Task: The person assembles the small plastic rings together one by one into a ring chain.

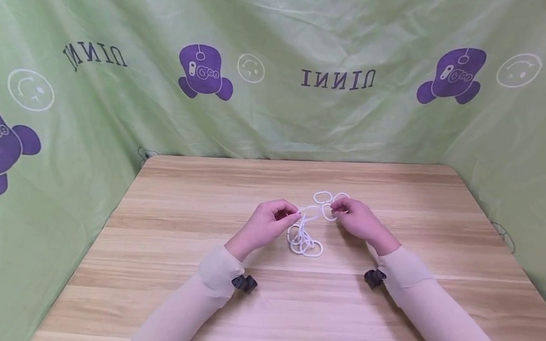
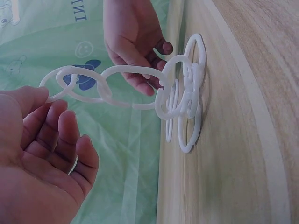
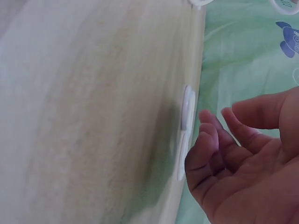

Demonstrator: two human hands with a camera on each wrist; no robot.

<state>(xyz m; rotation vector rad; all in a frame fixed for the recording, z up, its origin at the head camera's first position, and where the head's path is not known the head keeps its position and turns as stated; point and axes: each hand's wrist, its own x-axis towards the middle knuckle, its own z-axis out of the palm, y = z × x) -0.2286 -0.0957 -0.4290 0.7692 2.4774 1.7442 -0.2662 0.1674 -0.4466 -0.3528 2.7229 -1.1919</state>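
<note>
A chain of white oval plastic links [image 1: 312, 255] hangs from my left hand [image 1: 266, 223], its lower links heaped on the table. In the left wrist view, the thumb and forefinger pinch the end link [image 2: 46, 75], and the raised links [image 2: 133, 68] slope down to the pile. My right hand [image 1: 360, 219] is just above several loose white links [image 1: 322, 192] beyond the heap. The right wrist view shows its loosely bent fingers [image 3: 201, 154] with nothing between them. Part of the loose links is hidden behind that hand.
The wood-grain table [image 1: 161, 268] reaches back to a green printed curtain [image 1: 276, 123], which also encloses both sides. Thin dark cords [image 1: 503, 234] show at the table's right edge, and another cord [image 1: 144, 153] is at the back left corner.
</note>
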